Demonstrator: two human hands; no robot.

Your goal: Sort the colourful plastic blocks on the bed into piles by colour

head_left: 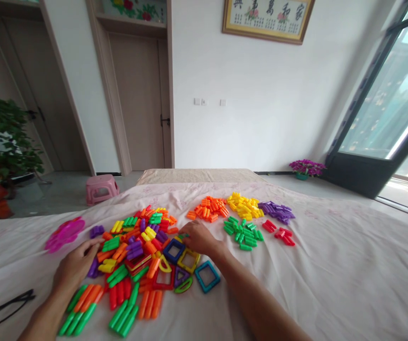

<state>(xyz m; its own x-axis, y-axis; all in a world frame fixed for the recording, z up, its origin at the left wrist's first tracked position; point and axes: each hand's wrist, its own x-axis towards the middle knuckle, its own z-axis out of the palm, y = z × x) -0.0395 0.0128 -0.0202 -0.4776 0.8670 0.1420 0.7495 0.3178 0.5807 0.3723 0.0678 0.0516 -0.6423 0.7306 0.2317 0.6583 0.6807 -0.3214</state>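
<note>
Although single-colour groups lay apart on the right of the cloth-covered surface (332,265), the mixed heap (135,251) at centre-left covered a larger area; colour separation was judged partial. Set apart: orange pile (209,208), yellow pile (244,206) and purple pile (277,211) in a row at the far side, green pile (243,234) nearer, and a few red pieces (285,236) beside it, the smallest group. Remaining: all five colours, jumbled in the heap, with several tubes lying side by side along its near edge.

Left hand (78,264) rested at the heap's left edge, fingers curled near a green piece (110,244); grasp could not be told. Right hand (200,237) reached over the heap's right edge beside a blue square frame (166,253), fingertips pointing down; whether it gripped anything could not be told. Square frames and triangles appeared unsorted, among the tubes.
</note>
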